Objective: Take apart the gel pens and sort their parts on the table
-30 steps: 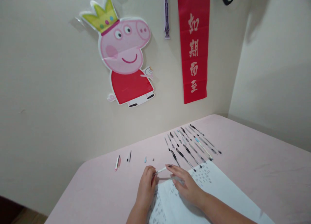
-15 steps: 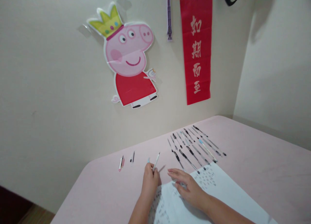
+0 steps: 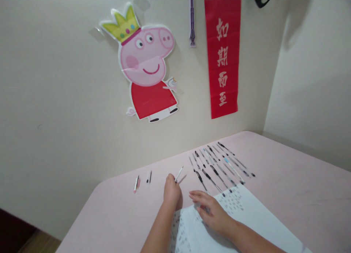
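Head view, item by item. Left hand (image 3: 171, 190): closed around a white pen (image 3: 178, 174), which is raised off the pink tabletop (image 3: 287, 179) and slants up and to the right. A second ago both hands held this pen between them; the left hand has since carried it forward alone. Right hand (image 3: 211, 211): has let go and now lies flat with fingers spread, holding nothing, on a written sheet of paper (image 3: 252, 216). Row of pens (image 3: 219, 163): lies side by side just beyond the sheet, unmoved. Pink-and-white piece (image 3: 136, 183) and black piece (image 3: 149, 177): lie to the left of the left hand, apart from the row. Containers: none in view; every pen lies loose on the tabletop.
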{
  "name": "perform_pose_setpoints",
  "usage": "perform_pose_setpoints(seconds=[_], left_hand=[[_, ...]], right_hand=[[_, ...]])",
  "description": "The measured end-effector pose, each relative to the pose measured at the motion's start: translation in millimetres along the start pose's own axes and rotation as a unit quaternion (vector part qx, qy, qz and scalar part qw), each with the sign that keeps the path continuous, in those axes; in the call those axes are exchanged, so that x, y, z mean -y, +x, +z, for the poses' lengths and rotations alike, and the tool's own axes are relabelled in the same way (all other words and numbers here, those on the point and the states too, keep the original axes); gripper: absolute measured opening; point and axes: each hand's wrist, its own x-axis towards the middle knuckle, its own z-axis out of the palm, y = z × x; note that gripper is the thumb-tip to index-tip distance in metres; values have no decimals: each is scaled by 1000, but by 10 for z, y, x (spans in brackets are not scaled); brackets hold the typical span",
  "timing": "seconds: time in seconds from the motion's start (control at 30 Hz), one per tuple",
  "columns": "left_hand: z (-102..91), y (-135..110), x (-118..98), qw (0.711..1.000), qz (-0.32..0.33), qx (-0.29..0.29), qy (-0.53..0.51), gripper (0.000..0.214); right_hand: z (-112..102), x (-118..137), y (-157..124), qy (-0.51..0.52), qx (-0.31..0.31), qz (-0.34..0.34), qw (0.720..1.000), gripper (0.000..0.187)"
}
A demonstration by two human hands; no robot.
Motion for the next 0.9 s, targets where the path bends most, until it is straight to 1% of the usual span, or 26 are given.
perform_pose_setpoints(seconds=[0.3, 0.7, 0.9], left_hand=[[-29, -20, 11, 1000, 6, -6, -12, 17], [-43, -38, -12, 999, 11, 0, -39, 20], [-38, -14, -18, 997, 12, 2, -82, 20]], right_hand=[[10, 55, 6, 34, -7, 24, 999, 42], [29, -11, 0, 35, -12, 34, 999, 43], [30, -19, 0, 33, -11, 39, 999, 42]])
